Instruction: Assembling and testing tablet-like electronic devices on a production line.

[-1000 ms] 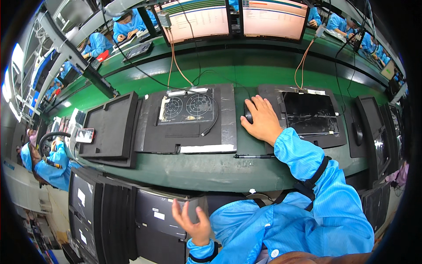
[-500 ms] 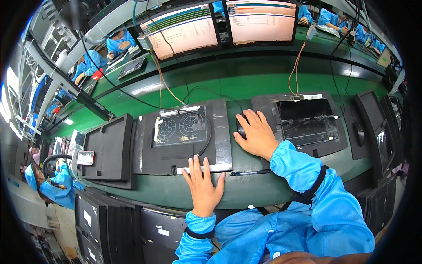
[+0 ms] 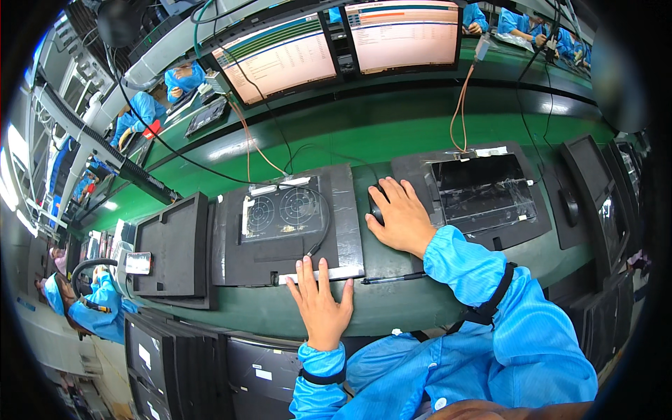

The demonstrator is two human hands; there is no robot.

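My right hand (image 3: 400,218) lies over a black computer mouse (image 3: 379,197), whose left side shows beside my index finger and thumb. Fingers apart, my left hand (image 3: 320,308) rests at the front edge of a black foam fixture (image 3: 345,210), its fingertips by a white strip (image 3: 336,273). On that fixture lies a dark panel with two ringed circles (image 3: 283,213). A black cable connector (image 3: 313,250) lies just beyond my left fingertips. Right of my right hand, a second fixture (image 3: 416,168) bears a glossy black screen panel (image 3: 483,185).
Two lit monitors (image 3: 406,42) stand across the green bench (image 3: 329,150). A pen (image 3: 393,278) lies between the fixtures. Stacked black trays (image 3: 171,245) stand at the left, and another mouse (image 3: 569,205) at the right. Co-workers in blue (image 3: 101,301) sit nearby.
The whole view has shifted slightly, so bench and monitors appear a little further left. My hands keep the same places, the right on the mouse, the left at the fixture edge.
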